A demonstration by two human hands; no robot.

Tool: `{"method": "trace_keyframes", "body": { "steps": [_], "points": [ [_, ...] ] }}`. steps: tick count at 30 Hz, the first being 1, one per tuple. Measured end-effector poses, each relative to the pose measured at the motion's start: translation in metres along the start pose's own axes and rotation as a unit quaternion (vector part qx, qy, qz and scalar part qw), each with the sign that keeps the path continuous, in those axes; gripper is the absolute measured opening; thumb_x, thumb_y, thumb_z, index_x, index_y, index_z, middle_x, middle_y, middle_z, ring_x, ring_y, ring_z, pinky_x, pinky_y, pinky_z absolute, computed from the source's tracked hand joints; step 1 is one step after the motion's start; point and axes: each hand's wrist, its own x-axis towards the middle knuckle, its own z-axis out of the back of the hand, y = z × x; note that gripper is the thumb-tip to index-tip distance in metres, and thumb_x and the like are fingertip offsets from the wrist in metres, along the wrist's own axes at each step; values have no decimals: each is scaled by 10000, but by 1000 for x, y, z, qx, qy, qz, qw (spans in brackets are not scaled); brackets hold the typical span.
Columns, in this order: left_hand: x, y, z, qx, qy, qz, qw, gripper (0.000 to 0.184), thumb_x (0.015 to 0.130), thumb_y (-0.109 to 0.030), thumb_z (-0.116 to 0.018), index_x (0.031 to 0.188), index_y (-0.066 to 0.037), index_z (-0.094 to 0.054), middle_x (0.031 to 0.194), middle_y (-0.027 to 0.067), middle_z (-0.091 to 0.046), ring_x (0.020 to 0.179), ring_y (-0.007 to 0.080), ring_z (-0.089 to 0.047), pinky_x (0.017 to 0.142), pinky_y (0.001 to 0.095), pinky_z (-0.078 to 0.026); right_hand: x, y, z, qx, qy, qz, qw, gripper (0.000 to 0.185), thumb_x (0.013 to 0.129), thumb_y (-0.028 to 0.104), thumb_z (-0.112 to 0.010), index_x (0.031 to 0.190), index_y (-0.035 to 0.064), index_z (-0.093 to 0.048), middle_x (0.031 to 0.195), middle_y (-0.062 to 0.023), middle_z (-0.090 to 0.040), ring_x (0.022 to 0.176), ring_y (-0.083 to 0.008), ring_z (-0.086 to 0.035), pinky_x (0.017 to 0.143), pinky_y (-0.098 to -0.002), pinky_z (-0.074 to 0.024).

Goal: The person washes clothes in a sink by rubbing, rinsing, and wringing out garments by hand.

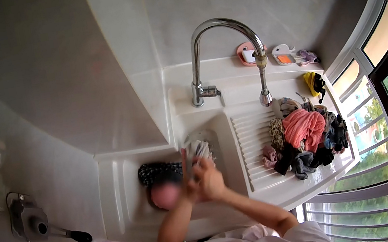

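Over the white sink basin [230, 171], my left hand [191, 189] and my right hand [207, 177] are close together. Light grey and white cloth [199, 152] is bunched at their fingers, and my right hand's fingers are wrapped round it. Motion blurs my left hand, so its fingers are not clear. Left of the hands, a black patterned cloth [153, 171] lies in the basin, with a blurred pink round thing [166, 195] just below it.
A chrome faucet [226, 22] arches over the sink. Wet clothes [303, 128] are heaped on the ribbed washboard [252, 149] at the right. Soap dishes [284, 54] stand on the back ledge near a yellow and black cloth [313, 84]. A window is at the far right.
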Motion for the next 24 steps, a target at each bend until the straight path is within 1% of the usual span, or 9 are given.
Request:
{"method": "trace_keyframes", "body": {
  "steps": [2, 7, 9, 10, 11, 18, 20, 22, 24],
  "points": [
    [8, -12, 29, 25, 111, 88, 990, 545, 890, -566, -426, 1178, -122, -556, 1171, 144, -572, 980, 288, -575, 873, 434, -462, -27, 23, -11, 54, -5, 54, 997, 357, 667, 296, -696, 906, 65, -566, 1052, -118, -536, 973, -311, -547, 742, -405, -506],
    [1, -8, 29, 88, -14, 21, 996, 360, 915, -462, -442, 1035, -153, -581, 1045, 97, -604, 892, 238, -583, 795, 365, -479, 29, 1, -21, -20, -48, -38, 998, 308, 723, 335, -648, 822, 77, -512, 771, -141, -617, 676, -335, -617, 567, -439, -480],
    [6, 10, 9, 131, 193, -99, 967, 336, 924, -426, -428, 1027, -144, -578, 1002, 69, -605, 895, 221, -576, 808, 349, -476, 57, -10, -18, -19, -62, -48, 997, 314, 736, 356, -639, 805, 78, -510, 741, -138, -621, 674, -337, -615, 560, -445, -472],
    [-4, 15, -11, 102, -8, -104, 989, 339, 922, -415, -421, 1028, -131, -575, 984, 51, -597, 925, 206, -566, 836, 351, -470, 69, -16, -18, -41, -77, -79, 993, 314, 735, 360, -639, 796, 80, -512, 744, -135, -626, 675, -342, -614, 563, -452, -471],
    [-8, 18, -15, 88, -48, -89, 991, 339, 919, -413, -429, 1026, -128, -578, 991, 51, -599, 928, 203, -566, 834, 348, -472, 75, -21, -19, -62, -90, -109, 988, 313, 734, 364, -638, 787, 82, -513, 747, -132, -630, 675, -347, -614, 566, -458, -470],
    [-4, -7, 57, 142, -76, -78, 984, 338, 897, -402, -486, 1015, -108, -605, 1033, 53, -612, 949, 184, -569, 825, 328, -479, 22, -15, -55, -23, -27, -11, 999, 323, 701, 380, -665, 780, 87, -554, 700, -163, -626, 663, -355, -623, 590, -470, -485],
    [-9, -5, 79, 185, -159, -116, 963, 338, 891, -399, -502, 1012, -103, -612, 1046, 53, -616, 955, 178, -570, 823, 323, -481, 31, -35, -59, -43, 25, -103, 993, 298, 705, 352, -669, 774, 86, -556, 699, -166, -626, 674, -365, -623, 593, -468, -491],
    [-1, -1, 45, 204, -364, -105, 903, 348, 905, -350, -443, 1086, -85, -578, 1072, 68, -612, 978, 205, -580, 879, 344, -462, 52, -65, -65, -37, -5, -147, 988, 286, 758, 316, -640, 819, 54, -543, 758, -200, -628, 728, -402, -610, 608, -479, -487],
    [-1, -19, 77, 202, -300, -77, 929, 353, 897, -349, -456, 1097, -85, -577, 1103, 66, -607, 994, 208, -578, 882, 346, -460, 59, -115, -86, 2, -26, -188, 982, 286, 798, 290, -612, 860, 23, -531, 794, -230, -622, 758, -423, -600, 649, -487, -482]
  ]
}}
